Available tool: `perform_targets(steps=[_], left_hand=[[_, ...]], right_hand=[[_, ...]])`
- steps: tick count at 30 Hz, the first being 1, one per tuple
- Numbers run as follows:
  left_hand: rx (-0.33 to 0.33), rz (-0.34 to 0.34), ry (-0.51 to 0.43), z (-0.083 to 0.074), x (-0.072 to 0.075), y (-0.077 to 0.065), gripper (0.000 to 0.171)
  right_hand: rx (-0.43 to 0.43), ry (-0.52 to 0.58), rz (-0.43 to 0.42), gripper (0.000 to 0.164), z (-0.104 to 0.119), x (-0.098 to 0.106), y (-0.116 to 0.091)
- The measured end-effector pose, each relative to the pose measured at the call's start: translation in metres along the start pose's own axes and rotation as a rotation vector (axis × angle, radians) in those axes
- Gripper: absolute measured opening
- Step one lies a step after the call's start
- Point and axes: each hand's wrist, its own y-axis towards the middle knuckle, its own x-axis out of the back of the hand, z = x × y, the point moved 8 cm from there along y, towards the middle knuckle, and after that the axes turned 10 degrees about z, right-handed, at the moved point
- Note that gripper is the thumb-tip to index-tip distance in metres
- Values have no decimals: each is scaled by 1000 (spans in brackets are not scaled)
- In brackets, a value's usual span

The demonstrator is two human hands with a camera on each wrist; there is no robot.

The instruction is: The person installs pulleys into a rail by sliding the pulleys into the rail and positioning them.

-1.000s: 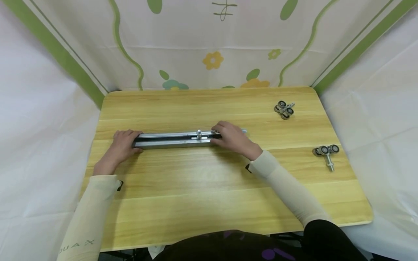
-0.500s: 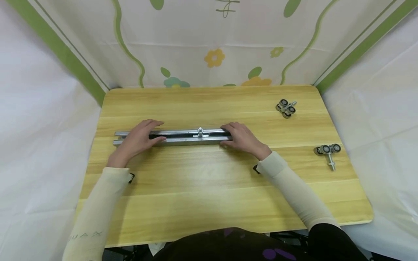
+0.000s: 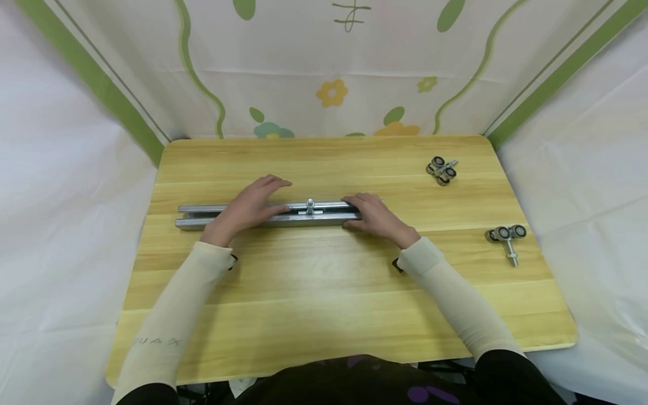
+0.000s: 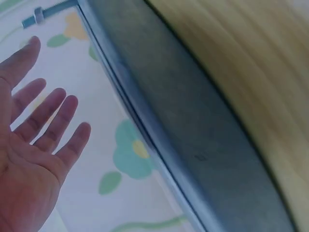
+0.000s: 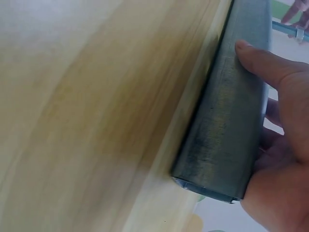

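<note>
A grey metal channel rail (image 3: 324, 219) lies lengthwise on the wooden table, its slot facing up. Out of the slot stands the bolt (image 3: 310, 206) of a roller trolley; the rollers are hidden inside. My right hand (image 3: 378, 220) grips the rail's right end, thumb on the near wall in the right wrist view. Over the rail, just left of the bolt, my left hand (image 3: 249, 207) has its fingers extended and holds nothing. The left wrist view shows those fingers (image 4: 58, 116) spread, apart from the bolt (image 4: 39, 15).
A four-wheeled roller trolley (image 3: 441, 171) with a bolt lies at the table's back right. Another roller trolley (image 3: 508, 242) rests near the right edge, bolt towards me. A white printed cloth (image 3: 298, 56) hangs behind the wooden table (image 3: 324, 315).
My left hand has let go of the rail's left end and moved right along it to near the bolt. The right hand shifted slightly right, and the rail slid left between the first two frames.
</note>
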Motion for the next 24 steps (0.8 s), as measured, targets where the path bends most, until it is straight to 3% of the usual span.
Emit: perform_targets(steps=[6, 13, 24], left_hand=[[-63, 41, -2, -23, -10, 20, 58], [-107, 96, 50, -44, -26, 33, 50], [-119, 100, 44, -50, -38, 43, 33]], right_hand=[[24, -19, -41, 68, 0, 0, -1], [34, -16, -67, 67, 1, 1, -2], [24, 3, -72, 64, 1, 1, -3]])
